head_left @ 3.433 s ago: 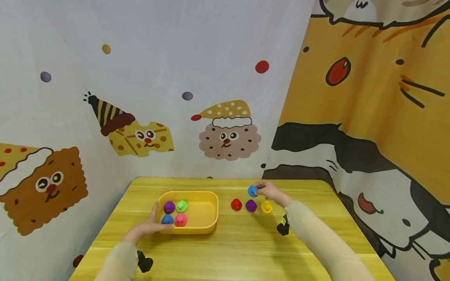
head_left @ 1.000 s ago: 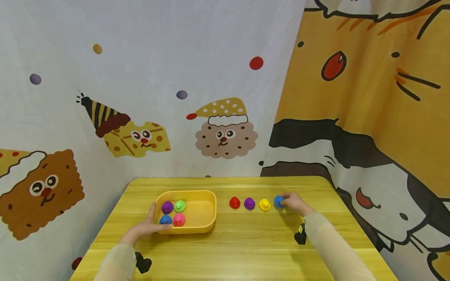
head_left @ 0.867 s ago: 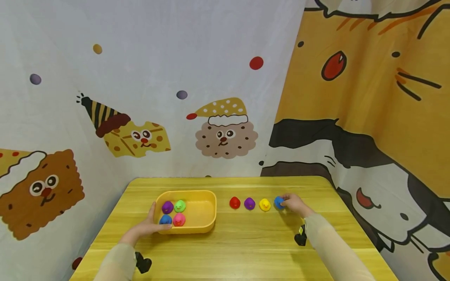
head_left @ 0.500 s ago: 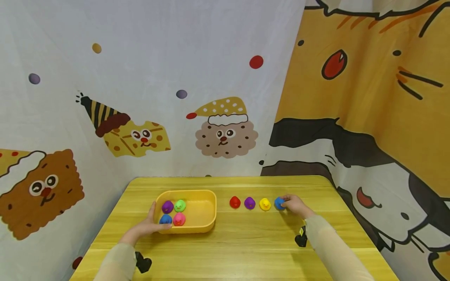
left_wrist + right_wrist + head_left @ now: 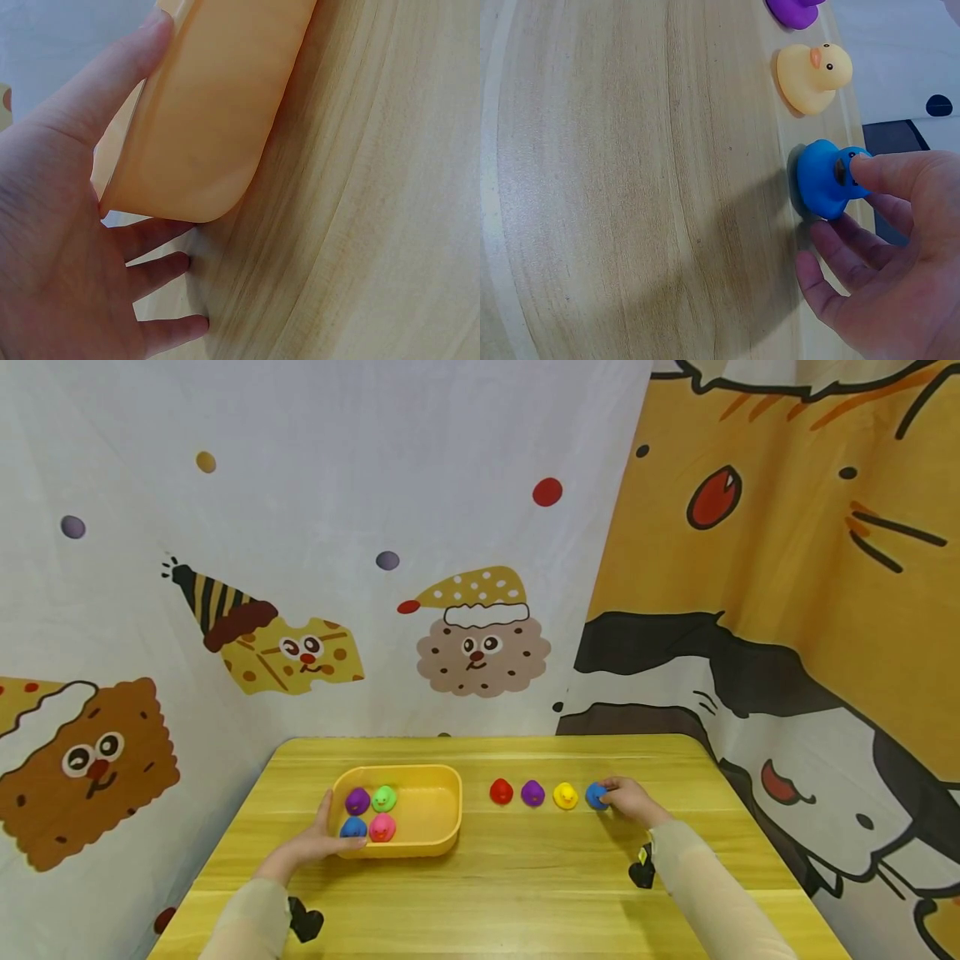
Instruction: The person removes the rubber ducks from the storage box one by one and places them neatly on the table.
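My right hand (image 5: 632,799) pinches a blue rubber duck (image 5: 823,180) by its head, the thumb across its face; the duck is on the table. Left of it in the head view, a yellow duck (image 5: 566,796), a purple duck (image 5: 533,792) and a red duck (image 5: 501,791) make a row. My left hand (image 5: 317,837) holds the near left corner of a yellow plastic tub (image 5: 431,853), thumb on its rim and fingers along its outer side. Inside sit a purple duck (image 5: 357,802), a green duck (image 5: 384,798), a blue duck (image 5: 353,828) and a pink duck (image 5: 382,827).
The wooden table (image 5: 495,902) meets a cartoon-printed cloth (image 5: 480,460) at its back edge. Several ducks fill the tub's left half. A black device (image 5: 305,919) is on the left wrist, another black device (image 5: 642,867) on the right.
From 3.4 seconds ago, my right hand has carried the blue duck rightward and lowered it beside the yellow duck, at the row's right end. It barely moves in the last half second; my left hand stays.
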`<state>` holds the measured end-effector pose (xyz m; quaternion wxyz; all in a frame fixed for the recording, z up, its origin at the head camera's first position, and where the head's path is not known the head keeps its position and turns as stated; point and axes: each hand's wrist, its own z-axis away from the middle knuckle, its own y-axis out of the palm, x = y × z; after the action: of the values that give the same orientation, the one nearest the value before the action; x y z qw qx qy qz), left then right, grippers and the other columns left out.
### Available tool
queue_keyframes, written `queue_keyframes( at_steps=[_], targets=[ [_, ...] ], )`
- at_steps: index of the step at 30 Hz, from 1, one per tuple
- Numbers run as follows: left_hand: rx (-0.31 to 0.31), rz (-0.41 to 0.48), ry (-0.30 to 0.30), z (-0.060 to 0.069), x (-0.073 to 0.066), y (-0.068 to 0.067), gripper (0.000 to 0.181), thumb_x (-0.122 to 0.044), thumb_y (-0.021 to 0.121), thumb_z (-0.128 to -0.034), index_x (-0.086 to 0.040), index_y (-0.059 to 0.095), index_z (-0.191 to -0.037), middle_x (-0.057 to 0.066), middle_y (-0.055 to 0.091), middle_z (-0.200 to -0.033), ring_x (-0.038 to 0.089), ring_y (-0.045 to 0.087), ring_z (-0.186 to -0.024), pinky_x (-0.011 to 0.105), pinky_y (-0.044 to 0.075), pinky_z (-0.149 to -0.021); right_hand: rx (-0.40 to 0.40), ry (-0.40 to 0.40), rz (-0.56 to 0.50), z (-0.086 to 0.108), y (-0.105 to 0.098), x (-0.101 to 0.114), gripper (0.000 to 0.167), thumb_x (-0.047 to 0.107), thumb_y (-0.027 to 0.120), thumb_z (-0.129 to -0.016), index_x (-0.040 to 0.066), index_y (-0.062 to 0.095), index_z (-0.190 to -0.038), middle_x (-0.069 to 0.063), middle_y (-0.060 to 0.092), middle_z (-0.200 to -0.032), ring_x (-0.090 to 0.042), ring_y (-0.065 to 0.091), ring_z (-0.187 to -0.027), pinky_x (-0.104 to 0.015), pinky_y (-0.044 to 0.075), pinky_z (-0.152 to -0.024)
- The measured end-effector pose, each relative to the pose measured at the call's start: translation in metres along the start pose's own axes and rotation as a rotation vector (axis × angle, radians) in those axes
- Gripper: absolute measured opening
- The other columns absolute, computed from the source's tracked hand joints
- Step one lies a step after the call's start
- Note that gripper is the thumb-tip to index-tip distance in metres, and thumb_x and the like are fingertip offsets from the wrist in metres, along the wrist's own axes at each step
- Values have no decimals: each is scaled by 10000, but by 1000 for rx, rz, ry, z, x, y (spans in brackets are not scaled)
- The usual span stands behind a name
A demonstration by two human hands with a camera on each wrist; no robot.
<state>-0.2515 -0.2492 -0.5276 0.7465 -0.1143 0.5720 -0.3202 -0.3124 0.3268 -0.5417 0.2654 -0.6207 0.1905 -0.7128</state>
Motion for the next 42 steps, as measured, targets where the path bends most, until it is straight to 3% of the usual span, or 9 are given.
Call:
queue_keyframes(
  at_steps=[7, 14, 19, 26, 32, 42],
  targets=[
    [0, 18, 14, -2, 3, 1, 1292, -496, 740, -805, -97, -290, -1476, 331, -162, -1534, 576, 6, -1375, 686, 56, -1076, 0, -6, 11, -1, 0, 2, 368, 4, 546, -929, -165, 524, -1255, -337, 532, -1250, -463, 509, -1149, -512, 459, -931],
    [-2, 14, 46, -2, 6, -1, 1296, -495, 736, -810, -86, -303, -1465, 378, -155, -1506, 615, 24, -1343, 709, 70, -1053, -5, -8, 34, 1, -3, 7, 358, 14, 544, -936, -137, 542, -1261, -342, 517, -1263, -447, 514, -1136, -471, 474, -880],
    [-3, -2, 46, 1, 3, -2, 1294, -494, 732, -816, -42, -299, -1455, 404, -144, -1489, 635, 26, -1324, 723, 69, -1035, 1, -28, 8, 6, -8, 14, 379, 39, 536, -945, -120, 525, -1289, -355, 468, -1315, -483, 453, -1203, -504, 454, -925],
    [-3, 17, 5, -4, 11, -1, 1324, -515, 751, -786, -80, -299, -1467, 323, -184, -1533, 572, -15, -1375, 676, 33, -1076, 25, -70, -25, 7, -13, 32, 418, 113, 527, -960, -91, 514, -1324, -348, 462, -1336, -454, 486, -1179, -453, 495, -808],
    [-8, 13, 7, -2, 9, -1, 1311, -493, 749, -799, -54, -293, -1463, 358, -166, -1516, 600, 13, -1355, 698, 54, -1060, -7, -44, -42, -1, -1, 56, 386, 120, 534, -979, -40, 540, -1330, -297, 485, -1358, -406, 516, -1178, -511, 483, -887],
    [-6, 0, 17, 5, -4, 0, 1285, -461, 745, -818, -26, -278, -1463, 380, -144, -1508, 602, 22, -1352, 695, 71, -1065, 19, -143, -71, -8, 39, 108, 311, 114, 590, -949, 9, 630, -1239, -209, 584, -1277, -289, 585, -1057, -470, 505, -849]
  ],
)
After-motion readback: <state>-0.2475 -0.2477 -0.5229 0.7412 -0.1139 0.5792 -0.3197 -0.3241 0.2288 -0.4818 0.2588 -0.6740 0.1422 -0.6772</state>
